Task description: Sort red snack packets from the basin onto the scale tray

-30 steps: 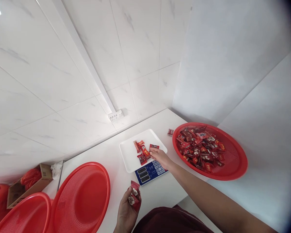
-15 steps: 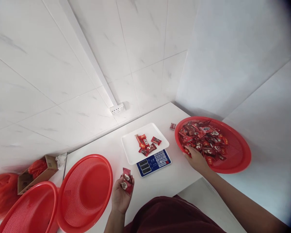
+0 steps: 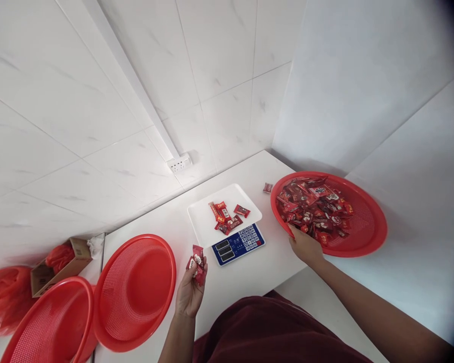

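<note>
My left hand [image 3: 189,292] is closed round a few red candy packets [image 3: 197,264], just in front of the scale's white tray [image 3: 201,237]. Several red wrapped candies [image 3: 224,216] lie on that tray, above the blue keypad panel [image 3: 238,244]. At the right, my right hand [image 3: 304,246] grips the near left rim of a red basket [image 3: 366,222] with many wrapped candies [image 3: 314,206] in it. Its fingers are partly hidden by the rim. One loose packet [image 3: 267,187] rests on the table left of that basket.
Two red perforated baskets [image 3: 136,292] [image 3: 56,322] stand at the left. Behind them are a cardboard box [image 3: 75,257] and a red plastic bag [image 3: 7,297]. A socket strip [image 3: 179,163] is on the tiled wall behind the white table [image 3: 159,217].
My right hand has moved from over the candies at the basket's edge onto its rim. The packets in my left hand have shifted within my fingers. The view has tilted slightly.
</note>
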A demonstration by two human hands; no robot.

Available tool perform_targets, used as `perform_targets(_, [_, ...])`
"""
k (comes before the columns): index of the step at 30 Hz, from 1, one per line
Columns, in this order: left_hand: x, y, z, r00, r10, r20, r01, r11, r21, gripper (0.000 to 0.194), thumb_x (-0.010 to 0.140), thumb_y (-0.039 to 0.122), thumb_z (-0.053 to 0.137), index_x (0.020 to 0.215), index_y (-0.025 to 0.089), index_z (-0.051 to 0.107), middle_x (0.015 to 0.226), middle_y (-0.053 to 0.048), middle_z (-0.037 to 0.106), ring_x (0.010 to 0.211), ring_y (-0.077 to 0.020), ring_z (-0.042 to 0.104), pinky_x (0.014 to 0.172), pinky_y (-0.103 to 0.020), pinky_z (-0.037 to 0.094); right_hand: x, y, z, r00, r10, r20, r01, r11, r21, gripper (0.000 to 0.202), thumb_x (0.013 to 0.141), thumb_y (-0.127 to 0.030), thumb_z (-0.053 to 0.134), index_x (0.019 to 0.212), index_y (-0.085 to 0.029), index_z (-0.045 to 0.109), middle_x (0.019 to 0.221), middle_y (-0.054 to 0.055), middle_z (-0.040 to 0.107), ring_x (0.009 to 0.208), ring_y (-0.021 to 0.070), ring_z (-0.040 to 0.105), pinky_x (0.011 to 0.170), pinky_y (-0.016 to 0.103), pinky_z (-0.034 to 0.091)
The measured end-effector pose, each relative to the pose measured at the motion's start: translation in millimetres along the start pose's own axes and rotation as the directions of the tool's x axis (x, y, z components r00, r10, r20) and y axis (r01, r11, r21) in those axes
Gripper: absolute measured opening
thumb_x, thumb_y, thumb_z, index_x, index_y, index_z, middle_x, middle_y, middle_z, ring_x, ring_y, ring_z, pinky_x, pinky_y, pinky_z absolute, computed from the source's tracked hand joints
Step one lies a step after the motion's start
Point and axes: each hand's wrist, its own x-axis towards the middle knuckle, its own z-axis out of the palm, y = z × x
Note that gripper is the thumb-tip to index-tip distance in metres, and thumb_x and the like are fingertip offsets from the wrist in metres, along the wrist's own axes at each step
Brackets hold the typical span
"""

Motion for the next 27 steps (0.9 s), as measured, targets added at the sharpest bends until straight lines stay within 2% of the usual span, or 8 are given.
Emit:
perform_targets(10, [-4, -7, -9.5, 0.998, -0.005, 0.057, -0.003, 0.992, 0.123, 0.022, 0.081, 0.008, 0.049, 0.097, 0.015, 0.062, 0.095, -0.007, 0.068, 0.09, -0.0128, 0.064, 0.081, -0.021, 0.051, -1, 2, 5, 0.999, -0.02, -0.036, 0.02, 1.0, -0.002, 0.047, 0.083, -0.021, 0.034, 0.129, -0.015, 0.043, 0.121, 0.013, 0.057, 0.101, 0.0266, 0.057, 0.074, 0.034, 0.045])
perform_targets(15, [-11, -17, -2.0, 0.985, -0.011, 0.173, -0.056, 0.923, 0.38, 0.023, 0.071, 0.019, 0.067, 0.092, 0.017, 0.06, 0.092, -0.005, 0.066, 0.085, -0.0144, 0.063, 0.081, -0.027, 0.049, -1, -6, -3, 0.996, 0.004, -0.092, 0.018, 0.972, 0.236, 0.046, 0.078, -0.022, 0.042, 0.123, -0.015, 0.049, 0.121, 0.014, 0.056, 0.11, 0.0288, 0.052, 0.087, 0.04, 0.042])
perform_targets(18, [-12, -32, 12.2, 0.962, -0.087, 0.259, -0.097, 0.777, 0.622, 0.028, 0.07, 0.028, 0.067, 0.092, 0.017, 0.055, 0.081, -0.003, 0.064, 0.07, -0.0121, 0.061, 0.069, -0.027, 0.048, -21, -38, -10, 0.983, -0.092, -0.158, 0.169, 0.788, 0.592, 0.046, 0.076, -0.031, 0.05, 0.12, -0.017, 0.051, 0.126, 0.014, 0.051, 0.121, 0.0284, 0.041, 0.099, 0.044, 0.034])
perform_targets(20, [-9, -47, 26.7, 0.949, -0.136, 0.284, -0.136, 0.638, 0.758, 0.031, 0.072, 0.033, 0.063, 0.095, 0.017, 0.052, 0.077, -0.002, 0.062, 0.064, -0.0121, 0.059, 0.063, -0.028, 0.048, -42, -68, -15, 0.974, -0.205, 0.1, 0.022, 0.519, 0.855, 0.048, 0.075, -0.041, 0.055, 0.12, -0.024, 0.049, 0.123, 0.011, 0.053, 0.114, 0.0263, 0.047, 0.094, 0.044, 0.039])
perform_targets(22, [-6, -61, 44.0, 0.938, -0.104, 0.331, -0.249, 0.465, 0.85, 0.034, 0.073, 0.033, 0.06, 0.102, 0.018, 0.05, 0.081, -0.003, 0.062, 0.07, -0.0148, 0.06, 0.066, -0.03, 0.048, -62, -95, -19, 0.77, -0.457, 0.446, -0.38, 0.234, 0.895, 0.051, 0.078, -0.05, 0.051, 0.122, -0.026, 0.045, 0.117, 0.011, 0.057, 0.099, 0.0246, 0.057, 0.083, 0.047, 0.046])
perform_targets(23, [-4, -67, 52.8, 0.923, -0.059, 0.381, -0.337, 0.357, 0.872, 0.037, 0.074, 0.032, 0.059, 0.107, 0.019, 0.049, 0.088, -0.005, 0.062, 0.078, -0.0168, 0.06, 0.072, -0.032, 0.048, -70, -105, -21, 0.639, -0.576, 0.51, -0.537, 0.14, 0.832, 0.054, 0.079, -0.054, 0.047, 0.125, -0.027, 0.042, 0.113, 0.011, 0.059, 0.092, 0.0234, 0.06, 0.08, 0.048, 0.046])
perform_targets(24, [-2, -72, 61.4, 0.897, -0.013, 0.443, -0.428, 0.232, 0.874, 0.041, 0.074, 0.03, 0.057, 0.113, 0.02, 0.047, 0.098, -0.007, 0.061, 0.089, -0.0189, 0.059, 0.079, -0.034, 0.046, -74, -111, -23, 0.568, -0.634, 0.525, -0.638, 0.065, 0.768, 0.055, 0.079, -0.055, 0.046, 0.126, -0.027, 0.041, 0.106, 0.009, 0.062, 0.086, 0.0218, 0.061, 0.078, 0.048, 0.047])
perform_targets(27, [2, -81, 83.0, 0.812, -0.019, 0.583, -0.577, -0.172, 0.799, 0.058, 0.077, 0.029, 0.053, 0.131, 0.023, 0.033, 0.123, -0.011, 0.049, 0.107, -0.0239, 0.052, 0.087, -0.036, 0.042, -74, -113, -30, 0.542, -0.672, 0.504, -0.736, -0.091, 0.67, 0.053, 0.079, -0.045, 0.054, 0.128, -0.032, 0.037, 0.091, 0.003, 0.065, 0.073, 0.017, 0.062, 0.076, 0.047, 0.047])
